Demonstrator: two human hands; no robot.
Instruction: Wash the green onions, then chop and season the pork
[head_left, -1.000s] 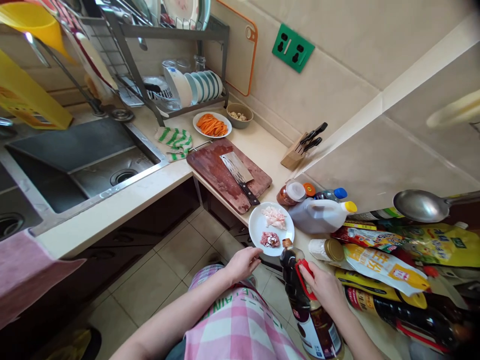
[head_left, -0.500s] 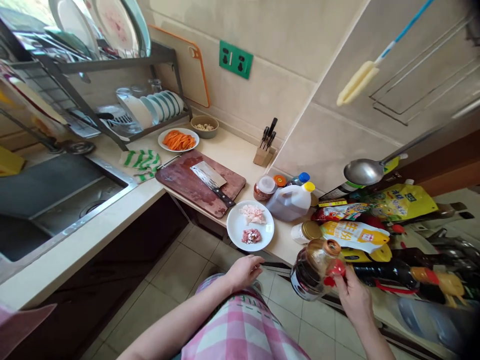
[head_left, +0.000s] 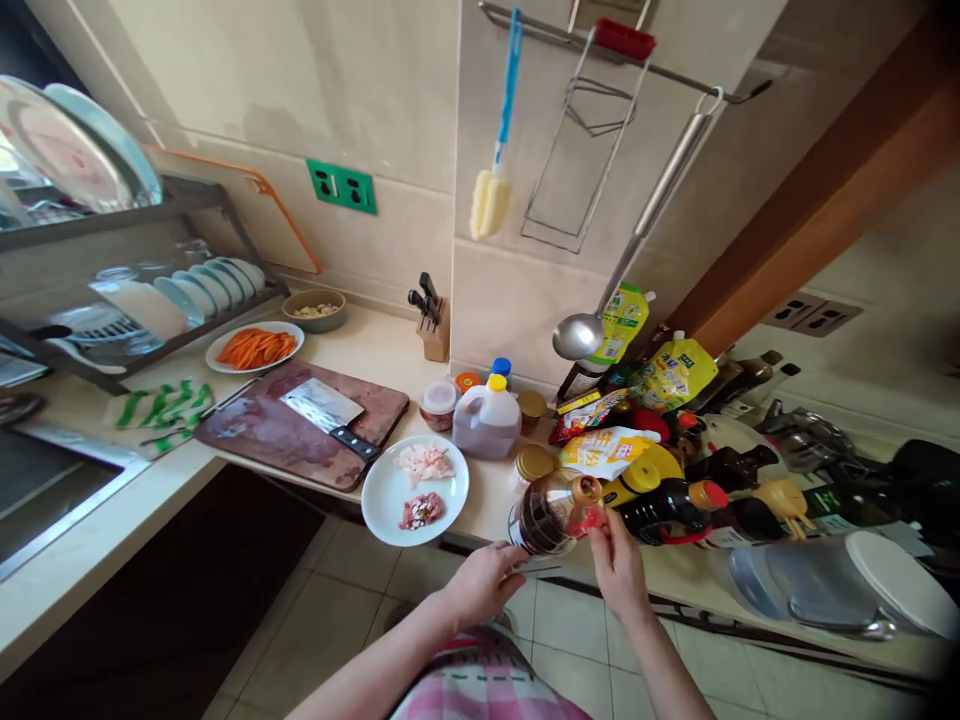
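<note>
My right grip (head_left: 621, 572) is wrapped round the red-handled, see-through bottle (head_left: 546, 513) right of the round white plate (head_left: 377, 497); can't tell if my left grip (head_left: 482, 583) holds it. Looks uncapped, so overtilting could spill.

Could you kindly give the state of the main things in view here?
Bottle: seemingly uncapped, partly full, held by the right hand
Left hand: beside the bottle, contact unclear
Jug: capped
Cleaver: lying flat on the board
Orange strips: cut, heaped
Meat: cut, in two heaps
Ladle: hanging
</note>
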